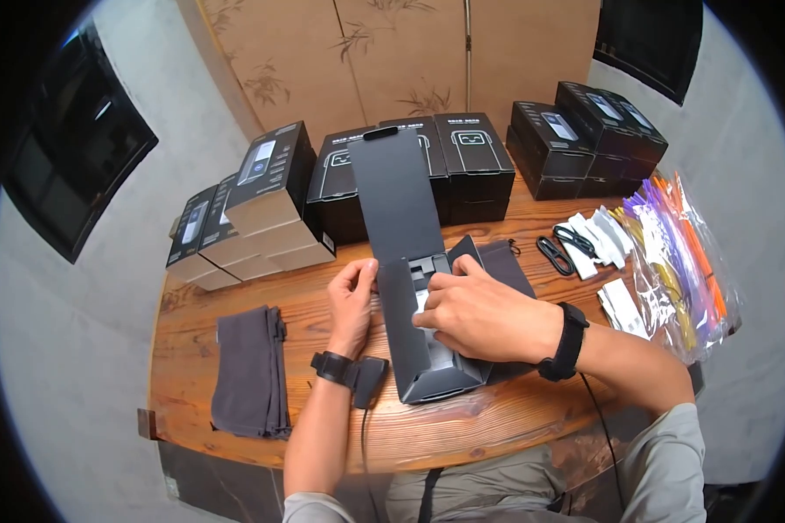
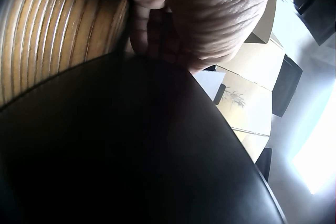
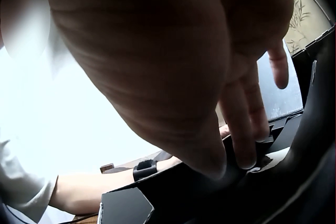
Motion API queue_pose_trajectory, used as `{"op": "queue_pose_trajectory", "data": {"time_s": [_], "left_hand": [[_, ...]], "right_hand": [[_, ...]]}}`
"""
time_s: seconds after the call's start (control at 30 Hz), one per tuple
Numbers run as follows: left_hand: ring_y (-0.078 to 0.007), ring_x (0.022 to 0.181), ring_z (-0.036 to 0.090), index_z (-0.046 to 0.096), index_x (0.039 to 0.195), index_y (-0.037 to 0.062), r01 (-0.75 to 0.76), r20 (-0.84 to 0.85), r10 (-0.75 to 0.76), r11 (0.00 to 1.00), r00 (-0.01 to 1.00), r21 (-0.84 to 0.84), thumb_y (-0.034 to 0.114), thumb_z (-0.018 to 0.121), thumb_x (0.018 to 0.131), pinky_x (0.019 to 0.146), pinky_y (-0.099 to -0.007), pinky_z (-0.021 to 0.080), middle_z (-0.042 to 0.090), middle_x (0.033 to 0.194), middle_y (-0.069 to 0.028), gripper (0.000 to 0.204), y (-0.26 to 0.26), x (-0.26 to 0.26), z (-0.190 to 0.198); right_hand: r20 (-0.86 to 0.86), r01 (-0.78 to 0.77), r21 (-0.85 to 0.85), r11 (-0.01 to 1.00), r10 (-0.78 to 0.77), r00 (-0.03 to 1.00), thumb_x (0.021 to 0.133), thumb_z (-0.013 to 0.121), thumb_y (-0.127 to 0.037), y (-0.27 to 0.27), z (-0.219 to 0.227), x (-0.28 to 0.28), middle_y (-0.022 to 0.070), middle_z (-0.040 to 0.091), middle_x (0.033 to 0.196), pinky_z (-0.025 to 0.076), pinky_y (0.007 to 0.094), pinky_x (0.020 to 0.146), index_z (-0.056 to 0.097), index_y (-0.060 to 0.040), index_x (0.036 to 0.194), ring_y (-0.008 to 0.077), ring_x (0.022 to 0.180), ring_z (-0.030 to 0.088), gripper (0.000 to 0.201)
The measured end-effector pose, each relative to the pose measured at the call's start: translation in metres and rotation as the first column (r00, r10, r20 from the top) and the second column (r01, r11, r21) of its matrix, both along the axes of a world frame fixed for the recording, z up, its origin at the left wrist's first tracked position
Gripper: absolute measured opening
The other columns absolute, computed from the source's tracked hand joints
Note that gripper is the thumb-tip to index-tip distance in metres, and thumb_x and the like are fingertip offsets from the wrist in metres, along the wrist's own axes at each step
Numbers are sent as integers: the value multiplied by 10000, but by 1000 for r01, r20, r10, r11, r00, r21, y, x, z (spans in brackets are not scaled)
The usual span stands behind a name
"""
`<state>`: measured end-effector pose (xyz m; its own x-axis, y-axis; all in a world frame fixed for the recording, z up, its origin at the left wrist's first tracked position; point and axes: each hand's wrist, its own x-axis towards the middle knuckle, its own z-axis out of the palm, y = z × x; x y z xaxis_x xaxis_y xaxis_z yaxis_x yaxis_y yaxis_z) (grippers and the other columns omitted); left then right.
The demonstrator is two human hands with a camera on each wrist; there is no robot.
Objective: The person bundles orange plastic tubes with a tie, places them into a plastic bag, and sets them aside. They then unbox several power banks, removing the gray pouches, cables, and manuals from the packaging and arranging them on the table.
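An open black box lies on the wooden table, its long lid raised away from me. At its left edge is my left hand, fingers curled, with thumb and fingertips pinching the upper corner of the side flap. The left wrist view shows this hand close up, its fingertips partly hidden by a dark surface. My right hand reaches down into the box. In the right wrist view its fingers extend downward, thumb apart, beside a white piece inside; the head view hides the fingertips.
Closed black boxes line the table's back, with more stacked at left and right. Dark cloth pouches lie at left; another pouch is partly under the box. Coiled black cables and bagged colourful strips lie at right.
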<state>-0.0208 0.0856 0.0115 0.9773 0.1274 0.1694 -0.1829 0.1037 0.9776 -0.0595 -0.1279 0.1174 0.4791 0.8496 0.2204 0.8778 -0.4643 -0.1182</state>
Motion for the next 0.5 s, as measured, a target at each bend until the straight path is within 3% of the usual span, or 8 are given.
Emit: {"op": "queue_pose_trajectory", "data": {"time_s": [0.1, 0.2, 0.3, 0.4, 0.5], "left_hand": [[-40, 730, 515, 695, 973, 19, 15, -11, -15, 998, 1000, -67, 203, 623, 973, 673, -195, 426, 609, 823, 46, 198, 2, 0, -2], [-39, 726, 512, 694, 972, 19, 13, 5, -13, 999, 1000, -49, 213, 622, 974, 665, -195, 421, 605, 816, 47, 207, 2, 2, -5], [-39, 720, 509, 693, 973, 19, 6, 17, -5, 1000, 1000, -22, 218, 621, 975, 658, -196, 416, 602, 809, 48, 212, 1, 2, -4], [-39, 718, 509, 692, 973, 19, 10, 9, -10, 1000, 1000, -14, 218, 620, 975, 655, -196, 415, 600, 804, 49, 212, 1, 1, -1], [-39, 721, 511, 691, 971, 19, 16, 3, -16, 1000, 1000, -20, 217, 620, 976, 657, -195, 416, 603, 805, 48, 210, 1, 1, -2]], "right_hand": [[-63, -94, 218, 971, 110, 992, 796, 620, -53, 7, -1, 3, 83, 693, 843, 462, 386, 846, 741, -50, 931, 234, 979, 620, 181], [-122, -117, 244, 963, 151, 981, 775, 623, -36, 12, -2, 7, 97, 697, 873, 507, 398, 834, 727, -27, 878, 257, 968, 638, 147], [-195, -92, 5, 996, 92, 976, 768, 625, -44, 16, -4, 15, 104, 697, 893, 524, 400, 830, 707, -17, 812, 271, 933, 646, 97], [-164, -65, -198, 978, 33, 986, 774, 683, -92, 22, -8, 17, 88, 672, 947, 475, 371, 846, 694, -15, 880, 245, 985, 615, 131], [-27, -79, -171, 982, 75, 997, 734, 710, -126, 22, -24, 19, 73, 672, 914, 475, 365, 832, 703, -30, 856, 241, 944, 623, 155]]}}
